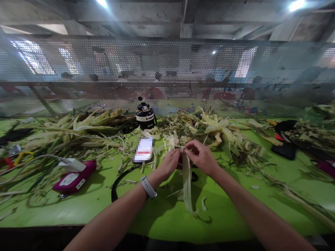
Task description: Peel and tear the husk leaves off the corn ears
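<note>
- Two hands are meeting at the upper end of a pale husk strip (pixel 186 184): the left hand (pixel 169 163) is pinching from the strip's left, the right hand (pixel 201 157) from its right. Each grip is looking narrow and holding husk; the exact finger contact is too small to tell.
- Neither hand is sitting clearly nearer, as the strip's top is lying between their fingertips.
- From there the strip is hanging with its long axis running toward the near edge of the green surface (pixel 162 219), its lower end bending slightly right; whether that end is touching, I cannot tell.
- One small husk scrap (pixel 203 204) is lying just right of the strip's lower end.
- Left of the strip, a grey wristband (pixel 148 187) is showing.
- Beyond the strip, rightward, a husk heap (pixel 221 127) is spreading.
- Beyond the strip, leftward, a phone (pixel 143 150) is lying and a black bottle (pixel 145 120) is standing.
</note>
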### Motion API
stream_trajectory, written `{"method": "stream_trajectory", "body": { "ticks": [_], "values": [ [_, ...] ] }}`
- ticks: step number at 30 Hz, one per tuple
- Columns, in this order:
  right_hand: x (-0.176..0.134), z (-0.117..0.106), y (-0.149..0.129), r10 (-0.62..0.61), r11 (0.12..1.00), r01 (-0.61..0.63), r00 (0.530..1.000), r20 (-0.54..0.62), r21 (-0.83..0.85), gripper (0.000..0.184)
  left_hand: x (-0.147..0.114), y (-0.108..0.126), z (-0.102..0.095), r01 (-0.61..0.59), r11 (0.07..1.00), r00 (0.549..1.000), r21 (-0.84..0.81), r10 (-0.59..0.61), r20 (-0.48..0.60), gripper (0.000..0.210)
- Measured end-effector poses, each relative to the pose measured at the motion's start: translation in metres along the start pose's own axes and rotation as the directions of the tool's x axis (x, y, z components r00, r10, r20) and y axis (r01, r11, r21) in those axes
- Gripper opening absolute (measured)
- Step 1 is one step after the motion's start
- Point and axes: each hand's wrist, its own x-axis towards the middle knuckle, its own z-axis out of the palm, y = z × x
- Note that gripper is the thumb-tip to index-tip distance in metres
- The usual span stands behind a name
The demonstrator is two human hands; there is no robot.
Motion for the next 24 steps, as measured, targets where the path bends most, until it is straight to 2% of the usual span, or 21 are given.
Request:
{"method": "stream_trajectory", "body": {
  "ticks": [4, 7, 14, 18, 24],
  "values": [
    [-0.0006, 0.0013, 0.0000, -0.012, 0.998, 0.011, 1.000, 0.015, 0.056, 0.019, 0.0002, 0.0003, 0.0008, -0.003, 1.000, 1.000, -0.009, 0.003, 0.011, 0.023],
    [-0.0004, 0.0006, -0.0003, -0.019, 0.999, 0.017, 0.999, 0.040, 0.044, 0.016, 0.0002, -0.0008, 0.0000, -0.005, 1.000, 1.000, -0.006, 0.005, 0.017, 0.024],
    [0.0021, -0.0027, 0.0065, 0.067, 0.981, -0.084, 0.993, 0.099, 0.176, 0.017, 0.0013, -0.0013, -0.0031, -0.060, 0.994, 0.998, 0.092, 0.061, -0.015, 0.025],
    [0.0024, -0.0035, 0.0095, 0.101, 0.988, -0.111, 0.990, 0.095, 0.107, 0.017, 0.0058, -0.0041, -0.0049, -0.099, 0.980, 0.995, 0.175, 0.100, -0.001, 0.026],
    [0.0018, -0.0023, 0.0063, 0.092, 0.996, -0.093, 0.994, 0.059, 0.016, 0.015, 0.0079, -0.0069, -0.0061, -0.136, 0.972, 0.991, 0.191, 0.130, 0.043, 0.026]
  ]
}}
